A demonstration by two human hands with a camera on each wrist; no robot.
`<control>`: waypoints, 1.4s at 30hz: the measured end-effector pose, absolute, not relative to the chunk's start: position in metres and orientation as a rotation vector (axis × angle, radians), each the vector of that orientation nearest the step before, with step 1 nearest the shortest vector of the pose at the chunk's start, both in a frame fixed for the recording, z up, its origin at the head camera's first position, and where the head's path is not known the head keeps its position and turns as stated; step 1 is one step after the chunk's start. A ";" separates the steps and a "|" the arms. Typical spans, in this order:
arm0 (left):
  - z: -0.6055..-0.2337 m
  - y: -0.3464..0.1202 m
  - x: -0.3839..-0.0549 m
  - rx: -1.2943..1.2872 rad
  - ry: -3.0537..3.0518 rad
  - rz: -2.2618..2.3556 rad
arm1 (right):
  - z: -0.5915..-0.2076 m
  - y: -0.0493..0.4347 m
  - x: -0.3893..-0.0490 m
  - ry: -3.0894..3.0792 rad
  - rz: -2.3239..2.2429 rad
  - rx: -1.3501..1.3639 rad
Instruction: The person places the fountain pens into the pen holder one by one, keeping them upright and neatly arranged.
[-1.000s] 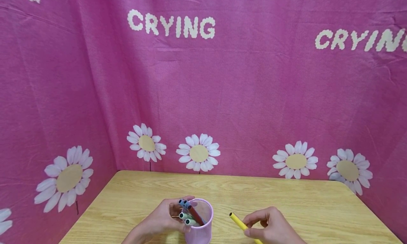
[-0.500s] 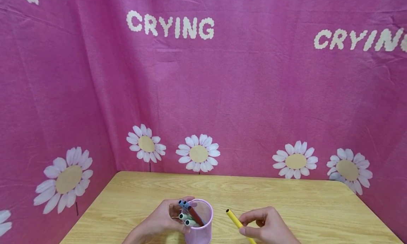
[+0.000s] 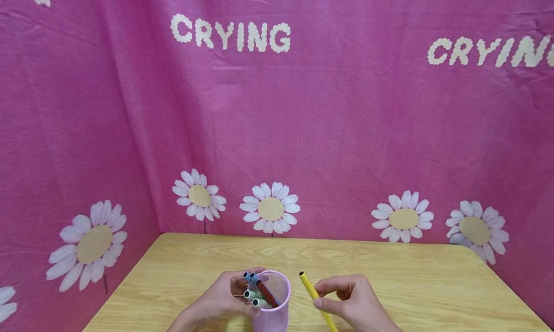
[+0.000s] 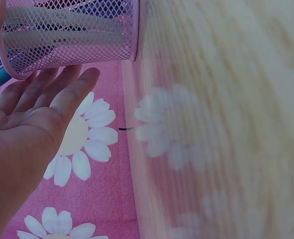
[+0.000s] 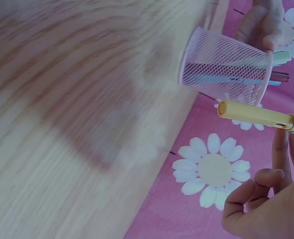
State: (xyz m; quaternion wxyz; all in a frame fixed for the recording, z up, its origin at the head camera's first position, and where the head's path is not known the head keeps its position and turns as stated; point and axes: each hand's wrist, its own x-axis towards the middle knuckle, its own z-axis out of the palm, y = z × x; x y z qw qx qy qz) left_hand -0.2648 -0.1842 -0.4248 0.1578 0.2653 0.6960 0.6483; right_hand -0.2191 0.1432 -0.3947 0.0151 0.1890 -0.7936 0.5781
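Note:
A pink mesh pen cup (image 3: pixel 273 318) stands upright near the front of the table. My left hand (image 3: pixel 216 298) holds it from the left, thumb near the rim and fingers on the far side; in the left wrist view those fingers lie along the mesh wall. Several felt-tip pens, blue, pale green and a dark red pen (image 3: pixel 267 293), lean inside the cup toward my left hand. Right of the cup, my right hand (image 3: pixel 357 300) pinches a yellow felt-tip pen (image 3: pixel 308 285) between thumb and fingers. That pen is tilted, its upper end toward the cup and apart from it.
The wood-grain table (image 3: pixel 415 274) reaches back to a pink cloth backdrop (image 3: pixel 329 130) printed with daisies and lettering. Another pink cloth side hangs along the left. The table's right edge slopes down to the lower right corner.
My right hand has moved left and slightly up, bringing the yellow felt-tip pen nearer the cup and more upright. My left hand and the cup have stayed in place.

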 end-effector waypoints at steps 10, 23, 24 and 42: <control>-0.424 -0.185 -0.266 0.766 1.998 1.840 | -0.380 0.122 -0.219 -2.339 1.924 0.587; -0.422 -0.184 -0.266 0.727 2.001 1.832 | -0.354 0.093 -0.220 -2.241 1.941 0.473; -0.422 -0.184 -0.266 0.723 2.001 1.831 | -0.352 0.091 -0.220 -2.241 1.938 0.457; -0.423 -0.186 -0.267 0.713 1.994 1.822 | -0.355 0.066 -0.237 -2.062 2.041 0.433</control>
